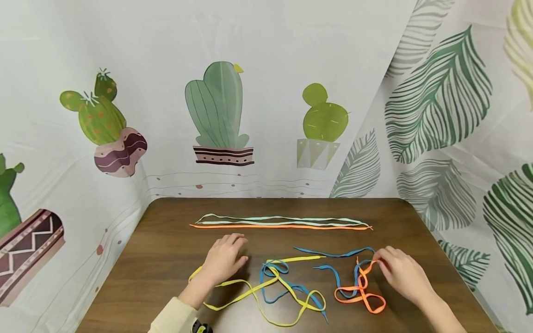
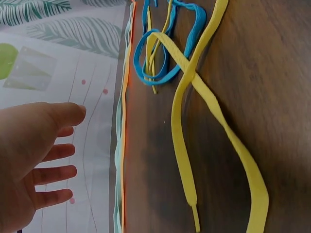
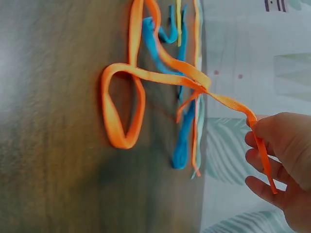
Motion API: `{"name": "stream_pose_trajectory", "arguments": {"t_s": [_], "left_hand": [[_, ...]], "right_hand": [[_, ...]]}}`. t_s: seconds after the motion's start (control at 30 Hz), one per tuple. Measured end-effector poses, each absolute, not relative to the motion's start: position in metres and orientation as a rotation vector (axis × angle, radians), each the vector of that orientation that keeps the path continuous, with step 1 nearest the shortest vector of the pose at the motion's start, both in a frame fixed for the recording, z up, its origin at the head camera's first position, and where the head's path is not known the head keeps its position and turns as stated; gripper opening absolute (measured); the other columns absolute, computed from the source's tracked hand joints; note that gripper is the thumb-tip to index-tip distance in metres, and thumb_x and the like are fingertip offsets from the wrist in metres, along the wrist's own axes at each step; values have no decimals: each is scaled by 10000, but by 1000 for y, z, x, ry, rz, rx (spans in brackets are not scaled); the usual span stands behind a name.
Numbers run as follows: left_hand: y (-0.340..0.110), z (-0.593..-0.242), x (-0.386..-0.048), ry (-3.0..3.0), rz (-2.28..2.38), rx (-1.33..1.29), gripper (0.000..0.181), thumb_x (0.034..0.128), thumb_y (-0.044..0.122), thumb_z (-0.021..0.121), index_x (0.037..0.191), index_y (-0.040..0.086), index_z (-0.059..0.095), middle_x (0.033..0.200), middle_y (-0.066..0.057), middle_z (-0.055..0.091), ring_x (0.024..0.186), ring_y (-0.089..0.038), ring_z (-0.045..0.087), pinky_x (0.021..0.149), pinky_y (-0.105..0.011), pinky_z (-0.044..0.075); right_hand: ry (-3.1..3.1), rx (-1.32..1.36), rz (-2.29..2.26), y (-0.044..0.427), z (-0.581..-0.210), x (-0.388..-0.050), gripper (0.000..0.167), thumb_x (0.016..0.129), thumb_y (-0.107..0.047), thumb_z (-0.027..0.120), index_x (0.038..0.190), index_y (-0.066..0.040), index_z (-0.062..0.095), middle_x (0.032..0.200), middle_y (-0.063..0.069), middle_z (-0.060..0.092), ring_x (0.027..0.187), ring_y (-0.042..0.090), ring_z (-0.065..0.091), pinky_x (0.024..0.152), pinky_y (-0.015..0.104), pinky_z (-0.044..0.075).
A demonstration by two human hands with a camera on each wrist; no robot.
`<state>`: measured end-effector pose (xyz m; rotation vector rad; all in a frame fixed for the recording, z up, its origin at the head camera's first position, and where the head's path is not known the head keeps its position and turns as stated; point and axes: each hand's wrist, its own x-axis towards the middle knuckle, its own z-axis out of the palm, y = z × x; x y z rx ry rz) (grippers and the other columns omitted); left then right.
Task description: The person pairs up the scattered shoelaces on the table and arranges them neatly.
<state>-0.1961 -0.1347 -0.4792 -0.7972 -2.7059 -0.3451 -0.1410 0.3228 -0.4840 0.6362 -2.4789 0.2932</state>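
In the head view my right hand (image 1: 401,272) pinches one end of an orange shoelace (image 1: 363,298). The right wrist view shows its tip dangling past the thumb, while the looped rest of the orange shoelace (image 3: 111,121) trails over the table. A blue shoelace (image 1: 338,280) lies under and beside it. My left hand (image 1: 224,259) hovers with loosely extended fingers and holds nothing; the left wrist view shows the same bare hand (image 2: 36,160). Right of it, a yellow shoelace (image 1: 266,319) lies in loose curves, crossing another blue shoelace (image 1: 300,287).
Along the back of the brown table (image 1: 137,277), a pale mint shoelace (image 1: 283,217) and a straight orange shoelace (image 1: 266,226) are stretched out side by side. A white hanging cloth (image 1: 275,115) printed with cacti and leaves surrounds the table's rear and sides.
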Motion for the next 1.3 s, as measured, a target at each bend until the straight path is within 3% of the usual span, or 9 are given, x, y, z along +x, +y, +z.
{"name": "stream_pose_trajectory", "arguments": {"t_s": [0.13, 0.23, 0.5, 0.57, 0.67, 0.9, 1.17, 1.3], "left_hand": [[-128, -482, -195, -2707, -333, -816, 395, 757, 285, 734, 1101, 129, 621, 1159, -37, 585, 1044, -235, 559, 882, -415, 449], [-122, -483, -194, -2713, -327, -836, 383, 765, 294, 726, 1100, 142, 618, 1149, -23, 586, 1038, -223, 561, 886, -401, 451], [-103, -494, -192, -2680, -332, -918, 340, 783, 304, 705, 1076, 152, 625, 1122, -1, 589, 1016, -205, 571, 868, -387, 460], [-98, -497, -192, -2659, -337, -950, 323, 786, 307, 699, 1062, 155, 627, 1112, 4, 591, 1003, -197, 574, 854, -380, 465], [-91, -500, -191, -2637, -343, -989, 310, 789, 305, 690, 1058, 164, 624, 1107, 13, 592, 994, -184, 574, 847, -367, 468], [-73, -502, -188, -2616, -332, -1048, 310, 788, 301, 688, 1063, 176, 618, 1091, 38, 589, 982, -157, 572, 828, -330, 469], [-45, -504, -184, -2600, -311, -1140, 318, 812, 331, 675, 1087, 188, 606, 1107, 49, 578, 1000, -140, 563, 836, -317, 468], [-31, -504, -180, -2589, -311, -1196, 314, 827, 324, 660, 1107, 192, 612, 1134, 44, 574, 1031, -141, 553, 858, -320, 461]], "right_hand": [[-2485, 610, 295, 317, -476, -142, 233, 641, -29, 725, 793, -164, 613, 745, -113, 552, 623, 59, 496, 508, 274, 419], [-2484, 597, 296, 313, -471, -143, 234, 644, -24, 716, 799, -162, 609, 749, -111, 551, 635, 75, 506, 525, 293, 428], [-2462, 585, 304, 315, -462, -143, 94, 784, -82, 652, 868, -125, 651, 791, -69, 596, 649, 89, 514, 522, 271, 418], [-2450, 581, 308, 318, -462, -143, 126, 762, -60, 655, 872, -118, 671, 795, -61, 599, 642, 82, 501, 522, 266, 411], [-2442, 559, 305, 323, -463, -141, 248, 629, 24, 687, 831, -119, 674, 778, -61, 586, 621, 84, 479, 518, 272, 400], [-2463, 504, 274, 334, -466, -135, 248, 620, 6, 715, 805, -141, 640, 756, -54, 591, 649, 178, 554, 542, 350, 430], [-2471, 426, 276, 344, -466, -129, 286, 597, 13, 733, 817, -144, 641, 754, -30, 605, 611, 171, 526, 481, 297, 383], [-2467, 402, 275, 349, -466, -130, 283, 588, 13, 732, 807, -140, 639, 751, -16, 602, 615, 212, 545, 486, 341, 402]]}}
